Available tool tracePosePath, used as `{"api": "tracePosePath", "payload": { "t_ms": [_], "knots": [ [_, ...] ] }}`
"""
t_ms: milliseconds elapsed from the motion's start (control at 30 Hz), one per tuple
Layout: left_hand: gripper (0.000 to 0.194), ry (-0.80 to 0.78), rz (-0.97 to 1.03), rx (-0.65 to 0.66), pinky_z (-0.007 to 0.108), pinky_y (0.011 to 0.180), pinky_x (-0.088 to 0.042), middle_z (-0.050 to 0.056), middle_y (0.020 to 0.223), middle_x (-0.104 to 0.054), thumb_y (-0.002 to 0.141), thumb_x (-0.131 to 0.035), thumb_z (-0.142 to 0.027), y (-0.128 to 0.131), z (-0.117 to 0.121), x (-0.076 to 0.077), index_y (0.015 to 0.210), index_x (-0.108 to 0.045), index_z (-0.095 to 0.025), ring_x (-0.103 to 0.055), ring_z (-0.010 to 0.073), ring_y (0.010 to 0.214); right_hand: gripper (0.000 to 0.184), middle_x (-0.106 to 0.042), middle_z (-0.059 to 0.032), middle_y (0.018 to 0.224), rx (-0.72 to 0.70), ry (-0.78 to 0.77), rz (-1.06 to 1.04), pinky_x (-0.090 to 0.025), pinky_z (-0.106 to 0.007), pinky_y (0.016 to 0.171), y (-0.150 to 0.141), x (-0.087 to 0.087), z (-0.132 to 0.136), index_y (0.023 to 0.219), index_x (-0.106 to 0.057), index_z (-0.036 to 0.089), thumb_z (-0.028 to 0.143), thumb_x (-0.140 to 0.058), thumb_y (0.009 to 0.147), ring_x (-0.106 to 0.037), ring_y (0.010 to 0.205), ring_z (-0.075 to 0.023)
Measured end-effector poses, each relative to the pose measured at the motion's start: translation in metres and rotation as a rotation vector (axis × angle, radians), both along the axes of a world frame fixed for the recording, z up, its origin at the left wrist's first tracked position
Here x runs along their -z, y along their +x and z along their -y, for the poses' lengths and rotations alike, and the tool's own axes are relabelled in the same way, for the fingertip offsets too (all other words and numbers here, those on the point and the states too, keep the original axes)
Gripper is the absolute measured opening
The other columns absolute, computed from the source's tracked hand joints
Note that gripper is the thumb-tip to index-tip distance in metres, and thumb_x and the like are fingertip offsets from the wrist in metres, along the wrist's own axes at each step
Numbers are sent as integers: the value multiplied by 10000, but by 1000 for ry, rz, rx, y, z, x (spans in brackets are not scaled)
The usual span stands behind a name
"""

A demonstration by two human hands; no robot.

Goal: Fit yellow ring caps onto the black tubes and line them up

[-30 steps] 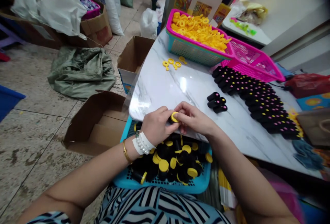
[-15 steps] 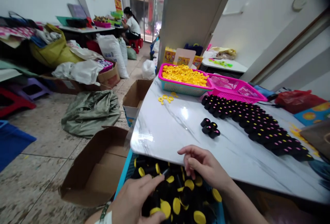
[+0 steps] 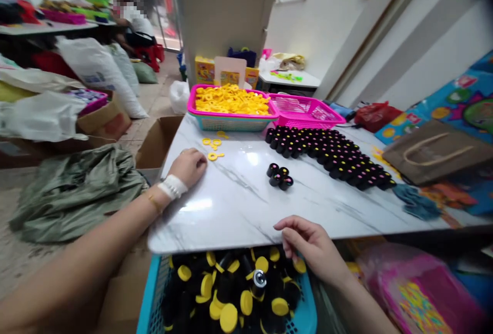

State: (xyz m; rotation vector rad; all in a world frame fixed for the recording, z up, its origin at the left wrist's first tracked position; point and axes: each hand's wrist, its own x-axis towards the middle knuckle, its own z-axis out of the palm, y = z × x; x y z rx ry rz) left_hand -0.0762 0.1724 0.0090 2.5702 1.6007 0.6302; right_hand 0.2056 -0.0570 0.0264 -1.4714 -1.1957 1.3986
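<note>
My left hand (image 3: 189,165) is stretched out over the marble table (image 3: 231,205), fingers curled down beside a few loose yellow rings (image 3: 213,148); what it grips, if anything, is hidden. At the table's near edge my right hand (image 3: 308,244) hovers with loosely bent, parted fingers over a blue basket (image 3: 304,316) on my lap, full of black cylinders with yellow caps (image 3: 231,288). It holds nothing that I can see. Three black pieces (image 3: 279,176) stand together mid-table.
A pink-rimmed basket of yellow rings (image 3: 231,100) and a pink basket (image 3: 304,111) sit at the far edge. Rows of black pieces (image 3: 331,152) cover the right side, beside a brown bag (image 3: 435,152). Open cardboard boxes (image 3: 154,144) and a green sack (image 3: 77,185) lie left. A person sits far off.
My left hand has left the blue basket and reached forward across the table to the loose yellow rings. My right hand has stayed at the table edge. The view has swung up.
</note>
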Motion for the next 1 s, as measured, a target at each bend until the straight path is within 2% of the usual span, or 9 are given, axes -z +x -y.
{"api": "tracePosePath", "payload": {
  "t_ms": [100, 233, 433, 533, 633, 733, 800, 867, 1000],
  "knots": [
    [246, 61, 19, 8, 419, 915, -468, 123, 990, -629, 800, -519, -301, 6, 22, 4, 966, -625, -155, -566, 289, 992, 328, -559, 12, 625, 15, 17, 53, -413, -216, 483, 6, 1, -3, 972, -643, 149, 458, -570, 891, -515, 532, -103],
    [417, 27, 49, 48, 408, 976, -448, 126, 1106, -604, 788, -597, -402, 26, 15, 1, 1111, -588, -138, -551, 283, 1065, 253, -555, 12, 643, -35, 185, 164, -420, -228, 538, -8, -2, -20, 981, -657, 165, 383, -549, 916, -514, 567, -106],
    [160, -45, 15, 43, 372, 888, -482, 96, 973, -602, 800, -594, -289, 47, 8, -2, 898, -634, -169, -587, 247, 942, 183, -580, 6, 671, -155, 423, 241, -417, -239, 568, -36, -4, -25, 980, -682, 181, 304, -574, 900, -508, 588, -110],
    [185, -166, 92, 93, 339, 749, -500, 48, 844, -601, 754, -631, -283, 55, 39, -9, 893, -564, -179, -590, 198, 767, 226, -549, 17, 663, -63, 295, 105, -434, -226, 522, -30, 6, -23, 1017, -651, 182, 360, -564, 909, -522, 562, -106],
    [262, -367, 235, 265, 281, 625, -475, -2, 779, -587, 721, -658, -267, 70, 90, -23, 922, -507, -193, -561, 151, 666, 372, -565, 13, 741, 51, 120, -117, -429, -208, 411, -23, 10, -27, 1154, -555, 195, 455, -576, 888, -566, 529, -114],
    [281, -353, 351, 456, 268, 655, -472, 12, 862, -593, 709, -677, -208, 92, 138, -35, 932, -507, -196, -561, 146, 742, 370, -590, 19, 734, 43, 85, -214, -417, -202, 384, -20, 6, -30, 1082, -566, 187, 470, -626, 851, -538, 457, -93],
    [345, -326, 427, 534, 269, 678, -477, 19, 892, -598, 703, -729, -235, 104, 151, -36, 973, -517, -194, -561, 147, 771, 286, -584, 25, 686, 84, 126, -177, -425, -202, 420, -17, 2, -29, 945, -605, 174, 442, -634, 853, -517, 458, -81],
    [409, -307, 500, 501, 277, 687, -483, 21, 883, -602, 707, -764, -320, 115, 147, -32, 1010, -521, -190, -564, 150, 769, 262, -576, 23, 654, 181, 160, -90, -421, -202, 441, -11, 3, -26, 886, -621, 167, 428, -623, 863, -509, 474, -82],
    [407, -237, 473, 270, 305, 693, -481, 13, 823, -596, 724, -755, -407, 132, 105, -11, 980, -532, -184, -573, 166, 748, 277, -599, 5, 732, 277, 146, 45, -442, -214, 491, 14, 12, -20, 1031, -603, 169, 404, -570, 887, -525, 516, -87]
  ]
}}
